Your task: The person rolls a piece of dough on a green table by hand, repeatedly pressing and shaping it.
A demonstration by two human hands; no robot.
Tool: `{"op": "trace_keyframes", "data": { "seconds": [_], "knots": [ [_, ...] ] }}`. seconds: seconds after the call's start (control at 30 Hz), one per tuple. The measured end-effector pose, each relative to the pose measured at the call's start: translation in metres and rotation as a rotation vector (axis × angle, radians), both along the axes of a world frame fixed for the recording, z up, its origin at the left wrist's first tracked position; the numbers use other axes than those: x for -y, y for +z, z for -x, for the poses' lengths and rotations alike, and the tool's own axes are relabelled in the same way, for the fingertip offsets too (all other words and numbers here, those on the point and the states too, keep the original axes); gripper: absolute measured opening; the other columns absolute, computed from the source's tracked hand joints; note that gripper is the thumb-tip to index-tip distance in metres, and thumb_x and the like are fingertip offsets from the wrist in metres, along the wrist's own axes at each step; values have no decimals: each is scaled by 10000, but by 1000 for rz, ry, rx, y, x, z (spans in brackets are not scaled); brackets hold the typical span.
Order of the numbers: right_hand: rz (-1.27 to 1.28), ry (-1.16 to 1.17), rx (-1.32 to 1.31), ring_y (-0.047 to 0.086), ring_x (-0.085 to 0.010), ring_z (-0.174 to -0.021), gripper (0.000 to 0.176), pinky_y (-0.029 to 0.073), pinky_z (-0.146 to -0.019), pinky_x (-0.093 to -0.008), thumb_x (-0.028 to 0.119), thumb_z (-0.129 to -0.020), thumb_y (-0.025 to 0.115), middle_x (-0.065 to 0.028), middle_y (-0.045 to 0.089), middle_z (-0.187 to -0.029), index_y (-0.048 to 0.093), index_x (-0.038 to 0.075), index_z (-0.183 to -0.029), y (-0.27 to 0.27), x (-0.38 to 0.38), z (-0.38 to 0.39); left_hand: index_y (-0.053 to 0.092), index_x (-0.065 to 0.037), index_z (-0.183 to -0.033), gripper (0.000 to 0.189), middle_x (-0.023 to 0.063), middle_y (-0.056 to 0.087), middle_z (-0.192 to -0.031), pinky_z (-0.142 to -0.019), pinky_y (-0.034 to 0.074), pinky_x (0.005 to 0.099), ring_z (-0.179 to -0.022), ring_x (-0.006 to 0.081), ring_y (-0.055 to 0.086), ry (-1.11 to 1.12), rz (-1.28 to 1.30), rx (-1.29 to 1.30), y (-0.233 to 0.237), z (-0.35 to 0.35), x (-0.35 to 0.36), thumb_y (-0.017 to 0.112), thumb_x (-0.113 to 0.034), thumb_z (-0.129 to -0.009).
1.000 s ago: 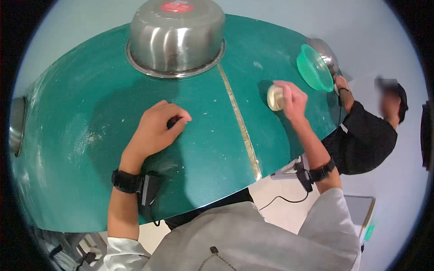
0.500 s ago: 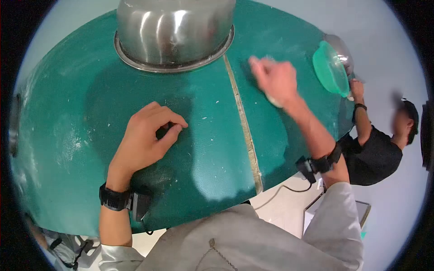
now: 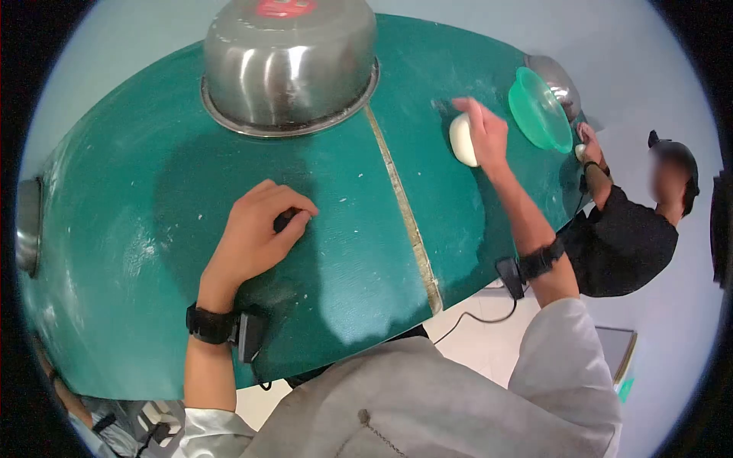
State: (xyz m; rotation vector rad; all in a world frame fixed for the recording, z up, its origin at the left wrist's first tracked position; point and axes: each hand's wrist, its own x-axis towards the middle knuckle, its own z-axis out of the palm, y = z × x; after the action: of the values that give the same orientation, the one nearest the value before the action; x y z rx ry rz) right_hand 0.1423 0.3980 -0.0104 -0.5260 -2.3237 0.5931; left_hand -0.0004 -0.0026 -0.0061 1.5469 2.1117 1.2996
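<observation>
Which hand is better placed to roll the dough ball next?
Right, probably. The right hand already touches the dough. The left hand rests curled on the table, across the seam, apart from it.

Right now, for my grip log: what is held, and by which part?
The right hand cups the white dough ball over its top and side. The left hand lies curled on the table; contents unclear.
</observation>
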Motion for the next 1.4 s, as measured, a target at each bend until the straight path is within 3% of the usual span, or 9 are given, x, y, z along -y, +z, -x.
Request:
{"op": "trace_keyframes", "data": {
  "seconds": [0.13,0.33,0.57,0.63,0.77,0.93,1.0,1.17,1.4],
  "knots": [
    [-126,87,-23,693,-299,-1136,315,518,-1021,-369,271,-995,637,-137,721,-1227,726,40,-1191,-7,8,-43,727,-74,-957,73,63,692,-865,-710,482,354,-787,248,592,-4,-50,-14,-6,2,0,709,-57,-888],
    [-542,115,232,694,-342,-974,386,574,-831,-433,377,-833,820,-95,686,-1095,718,113,-1095,34,22,-47,731,-84,-956,71,60,700,-877,-723,488,366,-791,253,597,-12,-29,-11,-4,0,-1,711,-66,-890],
    [-452,44,331,667,-313,-839,380,553,-715,-421,378,-810,830,-89,635,-947,710,117,-1059,54,50,-60,731,-84,-951,70,67,704,-880,-725,486,371,-796,255,594,-4,-22,-7,-6,0,-3,710,-67,-887],
    [-133,63,291,669,-311,-909,367,557,-772,-416,381,-829,810,-99,632,-997,708,129,-1076,51,45,-65,730,-80,-949,68,66,708,-881,-728,496,374,-796,254,599,4,0,-2,-4,0,-3,704,-75,-886],
    [-367,233,363,636,-388,-1109,371,509,-988,-449,333,-916,726,-162,621,-1259,699,84,-1189,54,82,-68,729,-71,-948,70,63,708,-877,-731,507,369,-794,247,603,1,28,5,0,0,-3,700,-72,-884],
    [-127,507,430,623,-376,-1151,337,486,-1009,-473,284,-977,619,-201,625,-1349,700,29,-1181,70,62,-63,730,-67,-957,80,60,703,-869,-725,504,359,-794,238,599,16,26,21,0,0,-4,700,-61,-883],
    [-233,442,596,647,-345,-1101,240,524,-911,-469,250,-938,672,-150,676,-1239,728,76,-1093,73,52,-60,730,-67,-957,81,59,700,-865,-722,502,356,-795,236,597,11,17,26,1,-1,-3,700,-58,-883],
    [-452,525,93,638,-265,-705,185,524,-611,-388,300,-829,747,-38,630,-735,726,124,-774,35,87,-29,727,-65,-938,77,64,690,-848,-704,492,357,-776,242,588,7,15,3,2,1,-4,709,-39,-867],
    [-506,225,206,676,-312,-639,332,534,-554,-422,365,-917,691,-83,680,-700,696,130,-684,8,78,16,726,-56,-943,85,64,702,-880,-773,498,365,-855,253,626,-2,78,69,2,-1,-6,707,-17,-870]
  ]
}}
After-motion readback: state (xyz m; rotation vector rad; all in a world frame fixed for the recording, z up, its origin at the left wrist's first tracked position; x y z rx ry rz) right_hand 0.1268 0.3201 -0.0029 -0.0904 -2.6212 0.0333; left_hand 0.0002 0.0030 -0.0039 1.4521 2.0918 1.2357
